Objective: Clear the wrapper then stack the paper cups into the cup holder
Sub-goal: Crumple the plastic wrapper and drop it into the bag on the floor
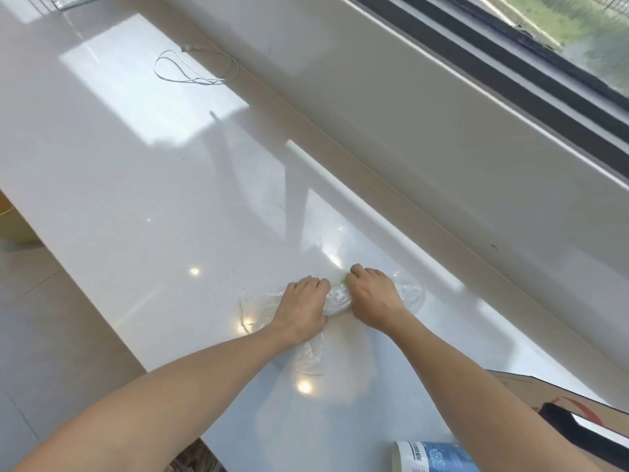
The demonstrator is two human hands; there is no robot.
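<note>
A clear plastic wrapper (337, 300) lies bunched on the glossy white counter (163, 185), with a small green patch at its top edge. My left hand (304, 304) presses down on its left part with fingers curled over the plastic. Just to the right, my right hand (372, 296) grips the other part, fingers closed around it. Loose plastic spreads out to the left, to the right and down under my left wrist. At the bottom edge sits a stack of paper cups (432, 454), white with a blue pattern, partly cut off. No cup holder is in view.
A thin white cable (195, 68) is coiled on the counter at the far left back. A raised ledge (425, 137) and a window run along the counter's far side. A cardboard box (561, 400) with a dark object inside sits at the lower right. The counter's near edge drops to the floor at left.
</note>
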